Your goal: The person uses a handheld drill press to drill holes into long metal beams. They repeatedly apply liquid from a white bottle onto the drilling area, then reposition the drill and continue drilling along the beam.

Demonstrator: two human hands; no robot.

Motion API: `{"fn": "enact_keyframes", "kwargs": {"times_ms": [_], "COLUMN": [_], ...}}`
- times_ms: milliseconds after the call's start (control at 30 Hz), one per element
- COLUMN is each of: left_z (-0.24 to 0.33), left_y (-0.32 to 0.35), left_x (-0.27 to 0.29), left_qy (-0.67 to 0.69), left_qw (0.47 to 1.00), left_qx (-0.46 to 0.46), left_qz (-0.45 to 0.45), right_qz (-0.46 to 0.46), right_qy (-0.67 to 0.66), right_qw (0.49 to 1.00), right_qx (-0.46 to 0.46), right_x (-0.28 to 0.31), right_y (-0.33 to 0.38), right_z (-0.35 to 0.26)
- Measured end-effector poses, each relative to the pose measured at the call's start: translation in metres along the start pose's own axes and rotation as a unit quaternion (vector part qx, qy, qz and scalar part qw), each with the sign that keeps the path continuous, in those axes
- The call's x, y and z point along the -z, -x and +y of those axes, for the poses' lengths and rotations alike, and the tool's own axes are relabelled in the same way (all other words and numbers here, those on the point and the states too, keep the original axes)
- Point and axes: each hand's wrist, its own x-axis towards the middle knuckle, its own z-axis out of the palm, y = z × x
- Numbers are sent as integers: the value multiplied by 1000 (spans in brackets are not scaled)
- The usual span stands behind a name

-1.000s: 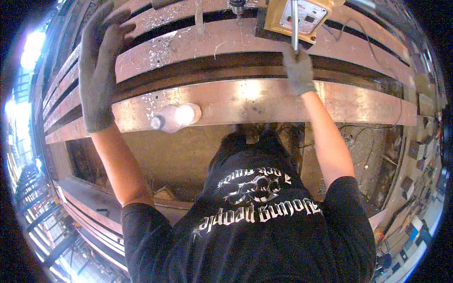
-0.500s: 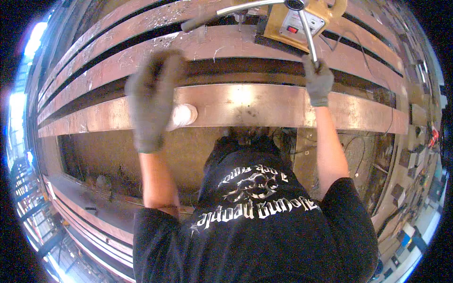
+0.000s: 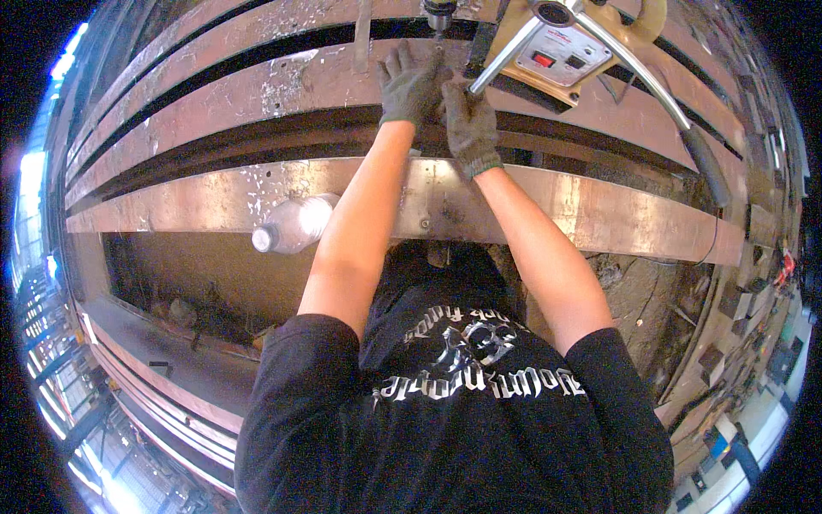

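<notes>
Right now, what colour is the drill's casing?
Yellow-tan casing on the drill, seen in the head view.

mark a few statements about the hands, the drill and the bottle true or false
1. Both hands wear dark work gloves. True: the left hand and the right hand are both gloved.
2. The hands are far apart on the steel beam. False: they lie side by side on it, just below the drill chuck.
3. A clear plastic bottle lies on its side on the nearer beam. True.
4. The right hand grips the drill's long feed handle. False: the handle is free, off to the right.
5. The magnetic drill's tan body stands on the beam to the right of the hands. True.
</notes>
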Motion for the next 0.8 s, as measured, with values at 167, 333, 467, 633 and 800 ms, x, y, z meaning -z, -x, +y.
{"fn": "enact_keyframes", "kwargs": {"times_ms": [167,333,467,633,800], "left_z": [-2,-3,25,28,39], "left_y": [-19,-2,31,39,17], "left_x": [-22,-21,64,130,218], "left_qy": [-7,-16,166,381,473], "left_qw": [998,988,955,849,736], "left_qx": [55,139,228,223,130], "left_qz": [2,68,95,289,467], "right_qz": [-1,-26,61,120,84], "right_qy": [17,161,146,84,25], "right_qw": [999,986,981,969,989], "right_qx": [37,31,112,200,117], "right_x": [3,16,30,55,70], "right_y": [2,0,-11,-45,-55], "right_z": [-3,-20,-30,-57,-51]}}
